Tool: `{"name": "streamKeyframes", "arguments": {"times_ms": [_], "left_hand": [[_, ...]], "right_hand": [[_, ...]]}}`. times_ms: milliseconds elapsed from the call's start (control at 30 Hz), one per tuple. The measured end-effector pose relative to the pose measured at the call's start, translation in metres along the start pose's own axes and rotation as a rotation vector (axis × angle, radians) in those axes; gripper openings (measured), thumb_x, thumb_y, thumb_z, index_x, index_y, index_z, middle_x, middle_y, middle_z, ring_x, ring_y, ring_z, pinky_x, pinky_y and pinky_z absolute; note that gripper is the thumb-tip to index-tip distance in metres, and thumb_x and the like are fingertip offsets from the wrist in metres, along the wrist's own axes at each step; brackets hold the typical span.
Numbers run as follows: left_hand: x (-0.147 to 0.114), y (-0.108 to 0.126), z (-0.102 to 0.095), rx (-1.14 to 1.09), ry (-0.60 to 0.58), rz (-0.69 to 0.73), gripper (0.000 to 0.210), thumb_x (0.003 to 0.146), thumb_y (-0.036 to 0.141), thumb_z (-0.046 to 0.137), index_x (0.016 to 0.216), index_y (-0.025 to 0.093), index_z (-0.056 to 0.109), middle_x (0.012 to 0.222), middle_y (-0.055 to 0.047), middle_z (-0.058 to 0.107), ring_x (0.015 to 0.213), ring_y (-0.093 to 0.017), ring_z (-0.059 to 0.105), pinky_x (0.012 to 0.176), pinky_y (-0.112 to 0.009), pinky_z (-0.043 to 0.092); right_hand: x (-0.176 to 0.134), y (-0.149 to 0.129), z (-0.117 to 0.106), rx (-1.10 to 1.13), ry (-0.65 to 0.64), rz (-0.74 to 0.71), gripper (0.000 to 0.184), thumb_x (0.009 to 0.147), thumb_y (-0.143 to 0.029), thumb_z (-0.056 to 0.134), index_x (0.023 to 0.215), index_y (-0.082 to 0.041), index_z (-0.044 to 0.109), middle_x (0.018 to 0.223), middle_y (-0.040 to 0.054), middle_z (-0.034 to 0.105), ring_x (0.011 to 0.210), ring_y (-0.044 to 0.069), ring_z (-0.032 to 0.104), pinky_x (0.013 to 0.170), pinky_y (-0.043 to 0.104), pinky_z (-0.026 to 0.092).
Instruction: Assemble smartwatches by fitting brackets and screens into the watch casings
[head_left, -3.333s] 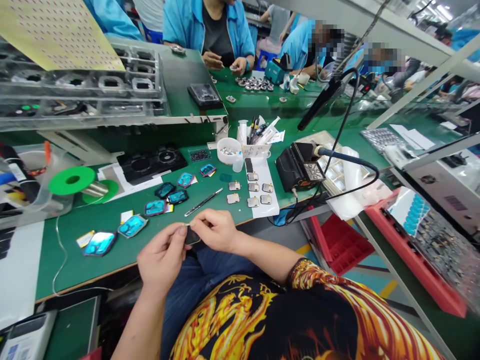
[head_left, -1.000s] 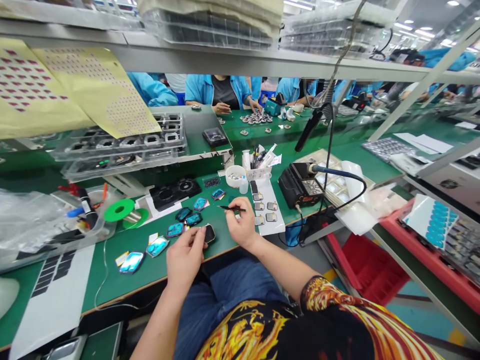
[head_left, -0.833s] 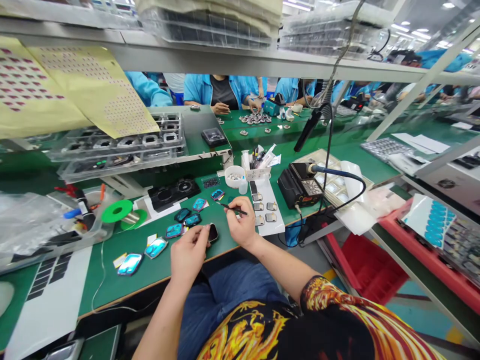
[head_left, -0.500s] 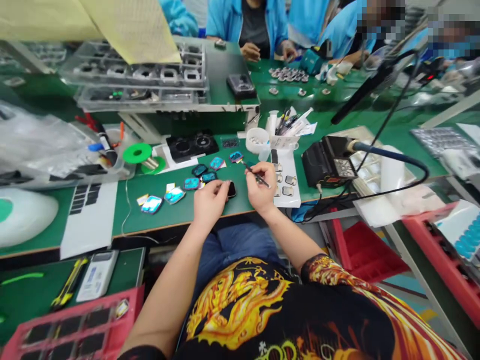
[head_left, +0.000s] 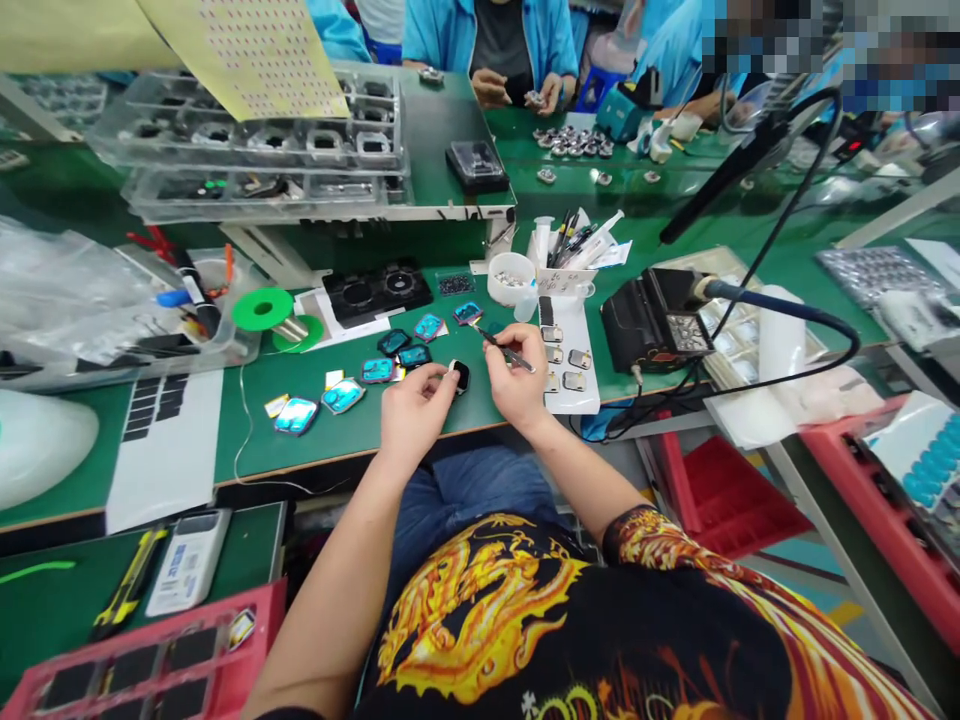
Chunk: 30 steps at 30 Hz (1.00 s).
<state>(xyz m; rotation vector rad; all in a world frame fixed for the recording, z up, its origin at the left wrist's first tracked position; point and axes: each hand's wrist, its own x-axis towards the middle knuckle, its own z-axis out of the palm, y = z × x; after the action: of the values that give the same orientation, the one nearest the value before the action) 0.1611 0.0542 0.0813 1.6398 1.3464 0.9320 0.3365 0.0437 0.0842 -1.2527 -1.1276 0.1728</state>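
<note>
While the dark part point(head_left: 463, 376) is pinched by the left hand point(head_left: 414, 408), the tweezers point(head_left: 513, 355) gripped in the right hand point(head_left: 519, 388) should be guided lightly to avoid scratches.

Tweezers point(head_left: 516, 359), laid on bench point(head_left: 360, 436) 3.3 s ago, are now gripped in right hand point(head_left: 519, 388). Part point(head_left: 462, 376), then held by both hands, is now held by left hand point(head_left: 415, 404) alone. Co-worker's hand point(head_left: 551, 92), over pile point(head_left: 574, 143) 1.0 s ago, now lifted clear.
</note>
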Motion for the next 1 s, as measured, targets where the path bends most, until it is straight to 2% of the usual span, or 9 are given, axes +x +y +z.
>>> {"name": "streamKeyframes", "arguments": {"times_ms": [200, 333, 467, 567, 767, 1000], "left_hand": [[-0.006, 0.000, -0.003, 0.028, -0.037, -0.010, 0.036, 0.094, 0.050, 0.077, 0.112, 0.019, 0.083, 0.078, 0.000, 0.077, 0.066, -0.015, 0.066, 0.068, -0.027, 0.050], [-0.009, -0.002, -0.006, 0.112, -0.069, 0.039, 0.041, 0.096, 0.055, 0.075, 0.118, 0.021, 0.082, 0.082, 0.001, 0.078, 0.067, -0.015, 0.065, 0.071, -0.027, 0.049], [-0.008, -0.015, -0.002, 0.219, -0.068, 0.098, 0.040, 0.099, 0.056, 0.073, 0.121, 0.024, 0.082, 0.080, 0.003, 0.077, 0.066, -0.015, 0.065, 0.070, -0.027, 0.047], [-0.010, -0.023, 0.006, 0.336, -0.011, 0.165, 0.039, 0.103, 0.053, 0.070, 0.125, 0.023, 0.083, 0.078, 0.003, 0.075, 0.068, -0.016, 0.067, 0.066, -0.027, 0.043], [-0.017, -0.033, 0.013, 0.488, 0.112, 0.428, 0.038, 0.111, 0.046, 0.069, 0.133, 0.018, 0.082, 0.087, -0.002, 0.078, 0.076, -0.019, 0.072, 0.070, -0.029, 0.043], [-0.017, -0.029, 0.014, 0.624, 0.128, 0.518, 0.033, 0.112, 0.042, 0.071, 0.133, 0.020, 0.081, 0.085, -0.001, 0.078, 0.076, -0.020, 0.072, 0.066, -0.031, 0.039]], "right_hand": [[-0.001, 0.000, 0.001, 0.007, -0.001, -0.048, 0.007, 0.101, -0.026, 0.068, 0.099, -0.025, 0.062, 0.102, 0.0040, 0.065, 0.097, 0.020, 0.066, 0.088, 0.037, 0.057], [-0.004, -0.004, -0.001, 0.028, -0.005, -0.089, 0.005, 0.101, -0.020, 0.068, 0.099, -0.025, 0.065, 0.101, 0.0026, 0.066, 0.094, 0.018, 0.066, 0.083, 0.033, 0.055], [-0.005, 0.000, 0.002, 0.018, 0.020, -0.077, 0.007, 0.097, -0.018, 0.070, 0.098, -0.024, 0.066, 0.100, 0.0019, 0.068, 0.093, 0.017, 0.068, 0.082, 0.031, 0.056], [-0.006, 0.004, 0.003, 0.010, 0.015, -0.067, 0.005, 0.096, -0.020, 0.070, 0.097, -0.024, 0.066, 0.099, 0.0026, 0.069, 0.094, 0.017, 0.069, 0.085, 0.032, 0.057], [-0.009, 0.003, 0.004, 0.008, -0.028, -0.023, 0.004, 0.096, -0.023, 0.068, 0.097, -0.025, 0.064, 0.102, 0.0042, 0.070, 0.097, 0.018, 0.069, 0.089, 0.034, 0.061], [-0.008, 0.006, 0.006, 0.018, -0.030, -0.054, 0.002, 0.096, -0.024, 0.067, 0.096, -0.025, 0.065, 0.101, 0.0043, 0.071, 0.098, 0.019, 0.070, 0.087, 0.032, 0.061]]}}
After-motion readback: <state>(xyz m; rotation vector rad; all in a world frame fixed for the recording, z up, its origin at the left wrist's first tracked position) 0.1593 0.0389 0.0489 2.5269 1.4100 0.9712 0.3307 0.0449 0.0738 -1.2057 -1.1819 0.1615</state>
